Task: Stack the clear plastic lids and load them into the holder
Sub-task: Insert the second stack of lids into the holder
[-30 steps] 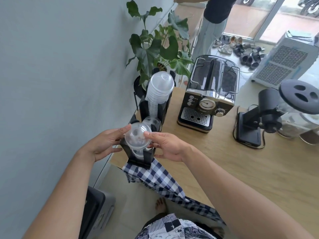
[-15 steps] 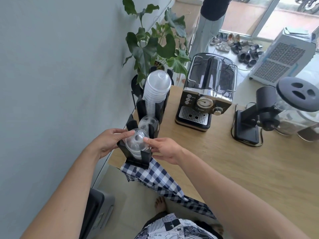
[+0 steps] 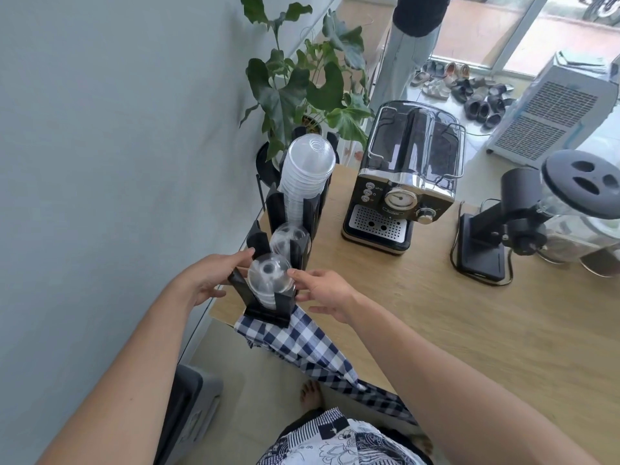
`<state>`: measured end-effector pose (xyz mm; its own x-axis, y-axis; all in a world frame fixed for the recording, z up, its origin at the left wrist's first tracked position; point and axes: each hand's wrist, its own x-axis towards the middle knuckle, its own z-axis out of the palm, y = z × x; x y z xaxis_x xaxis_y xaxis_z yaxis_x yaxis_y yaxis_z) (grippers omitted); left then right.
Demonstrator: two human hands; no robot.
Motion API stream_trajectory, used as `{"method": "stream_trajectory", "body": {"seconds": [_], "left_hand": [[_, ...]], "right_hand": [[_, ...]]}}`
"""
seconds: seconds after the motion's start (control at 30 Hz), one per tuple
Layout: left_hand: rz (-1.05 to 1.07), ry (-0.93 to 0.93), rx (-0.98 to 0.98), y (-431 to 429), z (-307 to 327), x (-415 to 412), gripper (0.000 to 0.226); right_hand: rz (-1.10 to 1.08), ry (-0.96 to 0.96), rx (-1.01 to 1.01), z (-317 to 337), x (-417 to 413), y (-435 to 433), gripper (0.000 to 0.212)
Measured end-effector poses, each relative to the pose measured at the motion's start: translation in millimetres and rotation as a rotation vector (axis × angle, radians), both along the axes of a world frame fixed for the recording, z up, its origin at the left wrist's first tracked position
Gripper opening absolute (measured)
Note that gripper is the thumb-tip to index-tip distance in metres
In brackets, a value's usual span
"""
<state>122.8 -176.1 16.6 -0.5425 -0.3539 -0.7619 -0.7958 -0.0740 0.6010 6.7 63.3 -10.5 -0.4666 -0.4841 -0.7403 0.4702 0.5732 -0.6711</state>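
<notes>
On my left I see a plain pale wall point(image 3: 100, 129). A wooden table point(image 3: 469, 330) fills the right, a leafy plant point(image 3: 302, 88) at its far end. Farther off, daylight comes through glass doors point(image 3: 503, 28) onto a tiled floor point(image 3: 469, 135) with shoes point(image 3: 469, 92).

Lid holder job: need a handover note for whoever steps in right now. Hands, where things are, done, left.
Left hand: open, fingertips against the left side of the dome lid stack.
Right hand: open, fingertips at the stack's right side, steadying it rather than gripping.
The stack sits in the nearest slot of the black holder at the wooden counter's near-left corner. The middle slot holds a lower lid stack; the far slot holds the tall stack.
Done: this stack is in its slot.
Left: check it is fully seated, then release. No loose lids are visible on the counter.
</notes>
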Motion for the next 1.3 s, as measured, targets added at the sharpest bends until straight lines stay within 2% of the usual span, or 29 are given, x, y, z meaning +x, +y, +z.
{"method": "stream_trajectory", "body": {"seconds": [0.13,0.4,0.73,0.9,1.13,1.23,1.3], "left_hand": [[-0.006,-0.002,-0.016,-1,-2,4,0.044],[-0.019,0.008,0.004,1,-7,11,0.051],[-0.034,0.079,0.010,7,-10,18,0.047],[-0.005,0.104,0.017,11,-11,18,0.050],[0.000,0.113,0.032,14,-12,17,0.056],[0.012,0.116,0.043,15,-10,16,0.054],[0.020,0.136,0.021,17,-5,15,0.049]], "right_hand": [[0.002,0.009,0.024,1,-1,2,0.054],[0.051,0.023,0.070,-2,2,1,0.067],[0.038,-0.022,0.048,0,1,2,0.041],[0.007,-0.021,0.085,-1,7,-1,0.051],[0.036,-0.030,0.101,4,12,-3,0.041],[0.055,-0.001,0.111,3,12,-2,0.026],[0.067,0.021,0.108,2,11,0,0.029]]}}
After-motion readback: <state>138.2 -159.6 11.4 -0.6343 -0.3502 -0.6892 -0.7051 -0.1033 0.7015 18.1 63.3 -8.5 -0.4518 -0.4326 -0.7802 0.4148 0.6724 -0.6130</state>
